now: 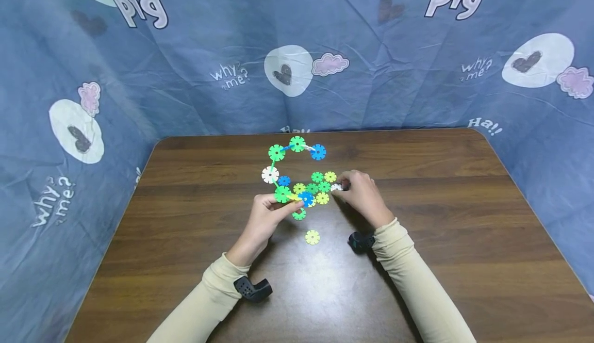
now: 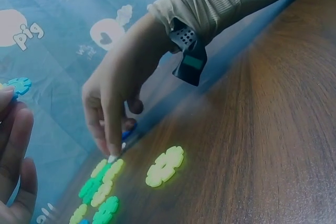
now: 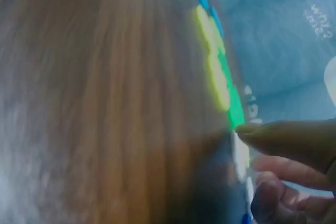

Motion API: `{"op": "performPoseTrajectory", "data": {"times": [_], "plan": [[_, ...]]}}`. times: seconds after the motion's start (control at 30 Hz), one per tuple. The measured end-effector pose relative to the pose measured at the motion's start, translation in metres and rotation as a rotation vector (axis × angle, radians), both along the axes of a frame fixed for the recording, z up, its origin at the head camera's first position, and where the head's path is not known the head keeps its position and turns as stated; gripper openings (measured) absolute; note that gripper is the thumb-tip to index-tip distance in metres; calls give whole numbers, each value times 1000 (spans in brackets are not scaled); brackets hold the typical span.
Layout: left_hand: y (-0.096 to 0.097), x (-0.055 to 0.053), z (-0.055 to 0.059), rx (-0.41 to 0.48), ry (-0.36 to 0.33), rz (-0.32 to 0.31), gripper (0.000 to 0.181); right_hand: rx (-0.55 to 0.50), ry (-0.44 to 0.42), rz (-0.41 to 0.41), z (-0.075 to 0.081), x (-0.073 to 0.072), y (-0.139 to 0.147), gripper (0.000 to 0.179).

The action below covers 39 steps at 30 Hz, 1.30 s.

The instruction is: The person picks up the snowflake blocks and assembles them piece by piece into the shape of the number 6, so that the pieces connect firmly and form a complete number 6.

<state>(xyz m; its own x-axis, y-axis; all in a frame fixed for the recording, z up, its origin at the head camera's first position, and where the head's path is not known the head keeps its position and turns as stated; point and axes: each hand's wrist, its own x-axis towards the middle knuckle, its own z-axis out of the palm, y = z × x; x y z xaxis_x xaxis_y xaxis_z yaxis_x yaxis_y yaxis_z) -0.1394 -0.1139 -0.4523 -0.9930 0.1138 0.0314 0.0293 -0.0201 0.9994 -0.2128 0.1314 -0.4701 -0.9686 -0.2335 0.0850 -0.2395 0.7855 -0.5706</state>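
Note:
My left hand [image 1: 266, 216] pinches a blue snowflake disc [image 1: 306, 198], the near end of a curved chain of interlocking plastic snowflake discs. The chain runs through a yellow disc set edge-on, a green disc [image 1: 282, 194], a white disc [image 1: 270, 175] and more green ones to a blue disc [image 1: 318, 151] at its far end. Over the right side of the loose discs, my right hand [image 1: 364, 193] pinches a white snowflake disc [image 1: 336, 187] at table level. In the left wrist view, my right fingertips [image 2: 112, 150] point down onto that white disc.
Loose green and yellow discs [image 1: 323, 186] lie clustered between my hands. A single yellow disc [image 1: 312, 237] lies apart, nearer me. A loose blue disc [image 1: 284, 181] is inside the chain's curve. The brown wooden table [image 1: 441, 178] ends at a blue patterned curtain [image 1: 232, 33].

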Motion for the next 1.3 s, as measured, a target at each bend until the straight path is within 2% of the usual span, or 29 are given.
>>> {"op": "performPoseTrajectory", "data": {"times": [0.33, 0.4, 0.5, 0.63, 0.83, 1.07, 1.3], "plan": [[0, -1, 0, 19, -8, -2, 20, -88, -78, 29, -1, -2, 6, 22], [0, 0, 1, 16, -7, 0, 20, -169, -112, 69, 1, 0, 8, 18], [0, 0, 2, 12, -6, 1, 20, -342, -168, 146, 7, 4, 11, 13], [1, 1, 3, 3, -10, 0, 21, -528, -178, 210, 18, 14, 11, 15], [1, 0, 2, 4, -9, -10, 19, -691, -186, 274, 31, 27, 2, 12], [1, 1, 2, 4, -5, -41, 17, -686, -126, 353, 38, 32, 0, 7], [-1, 2, 1, 16, -14, -112, 21, -599, 73, 458, 42, 33, 0, 11]]}}
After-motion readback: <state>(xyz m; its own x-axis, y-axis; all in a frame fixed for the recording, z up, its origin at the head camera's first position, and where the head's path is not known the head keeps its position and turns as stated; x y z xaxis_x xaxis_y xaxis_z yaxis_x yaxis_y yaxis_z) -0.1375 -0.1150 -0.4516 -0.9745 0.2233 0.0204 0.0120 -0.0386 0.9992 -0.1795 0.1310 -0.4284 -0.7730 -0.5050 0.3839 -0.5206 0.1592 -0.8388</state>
